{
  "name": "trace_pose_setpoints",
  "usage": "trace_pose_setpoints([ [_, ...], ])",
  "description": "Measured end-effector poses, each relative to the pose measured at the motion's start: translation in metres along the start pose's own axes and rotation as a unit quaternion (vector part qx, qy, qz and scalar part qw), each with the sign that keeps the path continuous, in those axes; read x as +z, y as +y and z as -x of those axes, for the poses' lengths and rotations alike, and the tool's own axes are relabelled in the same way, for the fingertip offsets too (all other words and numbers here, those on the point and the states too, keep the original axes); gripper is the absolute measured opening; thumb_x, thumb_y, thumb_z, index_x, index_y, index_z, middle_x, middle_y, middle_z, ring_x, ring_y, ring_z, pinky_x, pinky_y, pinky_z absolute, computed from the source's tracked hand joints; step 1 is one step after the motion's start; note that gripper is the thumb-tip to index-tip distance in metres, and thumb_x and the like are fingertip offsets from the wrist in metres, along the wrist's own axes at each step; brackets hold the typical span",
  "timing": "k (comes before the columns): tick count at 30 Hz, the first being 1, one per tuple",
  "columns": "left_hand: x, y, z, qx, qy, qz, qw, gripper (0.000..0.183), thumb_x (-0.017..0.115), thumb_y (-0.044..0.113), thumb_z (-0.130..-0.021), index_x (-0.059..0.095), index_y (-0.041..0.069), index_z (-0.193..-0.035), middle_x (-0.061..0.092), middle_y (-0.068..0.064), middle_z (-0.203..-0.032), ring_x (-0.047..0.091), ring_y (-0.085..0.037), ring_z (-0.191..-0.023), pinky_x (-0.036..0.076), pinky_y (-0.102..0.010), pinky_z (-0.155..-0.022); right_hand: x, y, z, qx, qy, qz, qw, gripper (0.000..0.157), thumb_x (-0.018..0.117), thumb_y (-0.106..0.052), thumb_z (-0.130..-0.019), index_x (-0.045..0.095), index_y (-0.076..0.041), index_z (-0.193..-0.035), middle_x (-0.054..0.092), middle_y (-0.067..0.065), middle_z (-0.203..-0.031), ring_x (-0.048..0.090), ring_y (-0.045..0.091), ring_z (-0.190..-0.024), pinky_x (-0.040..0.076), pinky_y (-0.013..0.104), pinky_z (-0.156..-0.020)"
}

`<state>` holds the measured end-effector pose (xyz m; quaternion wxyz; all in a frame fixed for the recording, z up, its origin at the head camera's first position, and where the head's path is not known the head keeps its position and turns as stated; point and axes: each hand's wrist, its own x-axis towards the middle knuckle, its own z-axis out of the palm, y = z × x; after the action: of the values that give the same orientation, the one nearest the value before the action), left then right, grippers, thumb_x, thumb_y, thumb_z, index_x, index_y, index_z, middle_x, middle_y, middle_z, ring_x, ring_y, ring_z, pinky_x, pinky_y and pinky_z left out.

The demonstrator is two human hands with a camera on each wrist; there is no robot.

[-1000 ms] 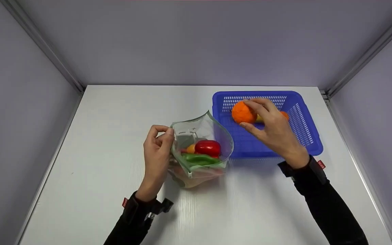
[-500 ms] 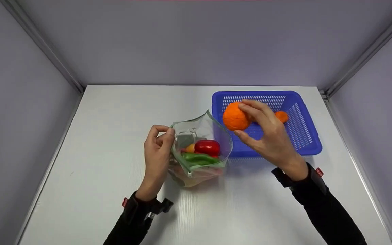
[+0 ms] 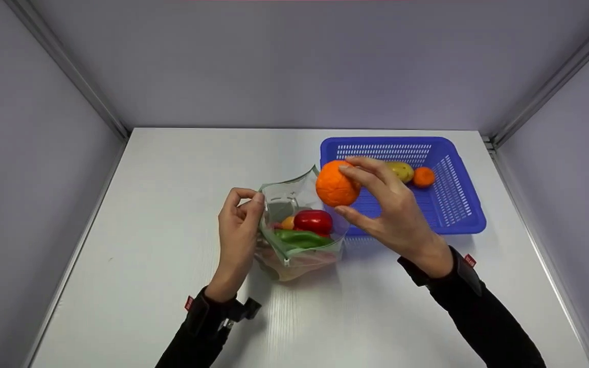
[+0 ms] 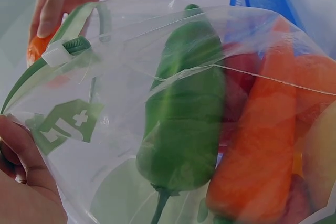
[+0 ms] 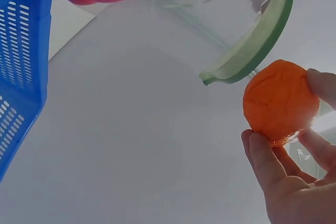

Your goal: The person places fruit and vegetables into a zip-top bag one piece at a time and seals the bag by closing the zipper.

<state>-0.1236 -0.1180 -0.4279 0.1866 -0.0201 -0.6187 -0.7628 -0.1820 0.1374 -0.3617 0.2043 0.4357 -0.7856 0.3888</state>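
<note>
Orange (image 3: 337, 184), pinched by right hand (image 3: 398, 215) I watch, near left edge of basket (image 3: 453, 189), left hand (image 3: 238, 230) pinching bag (image 3: 312, 259)

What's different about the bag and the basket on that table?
The bag is see-through with a green-edged opening, while the basket is solid blue with slotted walls. The left hand pinches the bag's rim, but no hand grips the basket. The bag contains a red pepper and a green pepper, among other things; the basket contains a yellow item and a small orange item. Both are open at the top.
</note>
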Motion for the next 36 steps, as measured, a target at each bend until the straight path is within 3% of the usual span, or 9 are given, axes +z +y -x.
trace_pose_setpoints([
  [10, -0.001, -0.002, 0.0, -0.004, -0.004, -0.007, 1.0, 0.013, 0.056, 0.014, -0.108, 0.055, 0.001, -0.108, 0.047, 0.002, -0.062, 0.041, -0.014, -0.055, 0.032, -0.028, -0.049, 0.011, -0.005, -0.004, -0.031, -0.036, 0.018, 0.999, 0.063, 0.09, -0.015, -0.082, 0.062, -0.004, -0.137, 0.055, 0.021, -0.137, 0.06, 0.031, -0.124, 0.049, 0.028, -0.106],
  [18, -0.001, -0.001, 0.001, -0.009, -0.002, -0.002, 1.0, 0.014, 0.056, 0.015, -0.108, 0.054, 0.001, -0.107, 0.05, 0.001, -0.064, 0.045, -0.01, -0.056, 0.035, -0.026, -0.048, 0.027, -0.011, -0.004, -0.058, -0.069, 0.046, 0.995, 0.059, 0.087, -0.022, -0.085, 0.063, -0.005, -0.137, 0.055, 0.02, -0.135, 0.062, 0.029, -0.122, 0.053, 0.037, -0.101],
  [24, -0.001, -0.001, 0.001, -0.008, -0.006, -0.002, 0.9999, 0.014, 0.056, 0.015, -0.108, 0.054, 0.001, -0.107, 0.05, 0.001, -0.063, 0.046, -0.01, -0.054, 0.038, -0.025, -0.047, 0.038, -0.013, -0.002, -0.058, -0.102, 0.078, 0.99, 0.056, 0.085, -0.028, -0.089, 0.064, -0.008, -0.136, 0.059, 0.018, -0.132, 0.062, 0.03, -0.121, 0.053, 0.039, -0.102],
  [30, -0.001, -0.002, 0.0, -0.01, -0.005, -0.006, 0.9999, 0.014, 0.056, 0.015, -0.108, 0.054, 0.002, -0.108, 0.054, 0.0, -0.064, 0.05, -0.011, -0.056, 0.042, -0.024, -0.049, 0.051, -0.017, -0.004, -0.05, -0.145, 0.125, 0.98, 0.051, 0.083, -0.022, -0.091, 0.062, -0.008, -0.136, 0.059, 0.021, -0.133, 0.063, 0.034, -0.118, 0.053, 0.042, -0.102],
  [36, 0.001, -0.002, 0.0, -0.008, -0.008, 0.0, 0.9999, 0.014, 0.056, 0.015, -0.108, 0.054, 0.001, -0.108, 0.053, -0.001, -0.063, 0.05, -0.011, -0.054, 0.042, -0.023, -0.049, 0.059, -0.019, -0.012, -0.021, -0.166, 0.121, 0.978, 0.05, 0.082, -0.025, -0.092, 0.063, -0.007, -0.134, 0.062, 0.018, -0.129, 0.064, 0.03, -0.113, 0.054, 0.04, -0.099],
])
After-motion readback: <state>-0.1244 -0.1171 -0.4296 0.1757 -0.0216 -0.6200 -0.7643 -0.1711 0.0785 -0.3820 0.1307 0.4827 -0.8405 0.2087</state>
